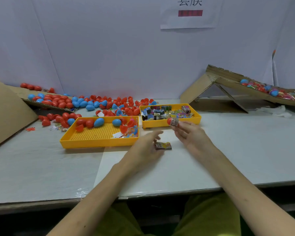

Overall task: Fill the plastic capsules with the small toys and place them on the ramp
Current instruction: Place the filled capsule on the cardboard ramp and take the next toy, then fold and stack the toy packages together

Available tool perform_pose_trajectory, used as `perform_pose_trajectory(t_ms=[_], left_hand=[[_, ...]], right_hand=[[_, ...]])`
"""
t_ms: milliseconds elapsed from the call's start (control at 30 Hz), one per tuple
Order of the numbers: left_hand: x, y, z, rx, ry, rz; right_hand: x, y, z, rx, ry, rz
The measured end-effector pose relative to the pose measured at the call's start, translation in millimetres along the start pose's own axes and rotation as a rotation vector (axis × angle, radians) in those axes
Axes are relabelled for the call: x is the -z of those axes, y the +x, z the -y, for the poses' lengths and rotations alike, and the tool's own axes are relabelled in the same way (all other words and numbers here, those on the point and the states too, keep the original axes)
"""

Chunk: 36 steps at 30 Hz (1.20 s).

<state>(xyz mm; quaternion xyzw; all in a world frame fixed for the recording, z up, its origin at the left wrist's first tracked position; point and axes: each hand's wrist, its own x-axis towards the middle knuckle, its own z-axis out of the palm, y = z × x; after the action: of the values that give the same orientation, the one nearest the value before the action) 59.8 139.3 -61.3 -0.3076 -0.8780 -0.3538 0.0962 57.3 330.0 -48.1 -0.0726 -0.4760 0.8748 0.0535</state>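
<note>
The right hand pinches a red plastic capsule half together with a small printed toy packet, just in front of the yellow plastic tray of toy packets. This capsule is not yet closed. The left hand is low over the white surface, its fingers loosely stretched and holding nothing that I can see (the hand is blurred, so I am not fully sure). Just beside its fingertips lies another flat toy packet; whether they touch it, I cannot tell.

On the brown cardboard ramp at the right, a group of red and blue filled capsules already lies, so a part of the work seems done. Much is left, in my judgement. A big heap of empty red and blue capsule shells is spread at the back left, some more lie in the second yellow tray with a perforated bottom, and the packet tray is quite full.
</note>
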Motion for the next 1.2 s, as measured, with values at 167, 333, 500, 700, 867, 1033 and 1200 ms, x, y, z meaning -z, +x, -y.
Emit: perform_pose_trajectory(t_ms=[167, 333, 500, 700, 867, 1033, 1200], left_hand=[[1.0, 1.4, 3.7, 0.015, 0.039, 0.024], [0.9, 4.3, 0.5, 0.028, 0.035, 0.038], [-0.2, 3.1, -0.7, 0.054, 0.022, 0.034], [-2.2, 3.8, 1.5, 0.051, -0.007, 0.003], [-1.5, 5.0, 0.8, 0.054, -0.038, -0.003], [-0.3, 4.1, 0.2, 0.038, -0.037, 0.002], [0.1, 2.3, -0.5, 0.040, -0.020, 0.007]], right_hand=[[1.4, 5.7, 6.8, -0.252, 0.125, -0.044], [-21.8, 39.2, 95.5, -0.032, 0.194, -0.049], [-40.0, 64.3, 155.4, 0.091, 0.074, -0.130], [-19.2, 15.7, 28.0, 0.099, -1.066, 0.097], [4.7, -5.0, -2.1, 0.149, -1.195, 0.154], [4.3, -7.1, -8.4, 0.191, -1.143, 0.157], [7.6, -5.4, -7.5, 0.232, -1.111, 0.119]])
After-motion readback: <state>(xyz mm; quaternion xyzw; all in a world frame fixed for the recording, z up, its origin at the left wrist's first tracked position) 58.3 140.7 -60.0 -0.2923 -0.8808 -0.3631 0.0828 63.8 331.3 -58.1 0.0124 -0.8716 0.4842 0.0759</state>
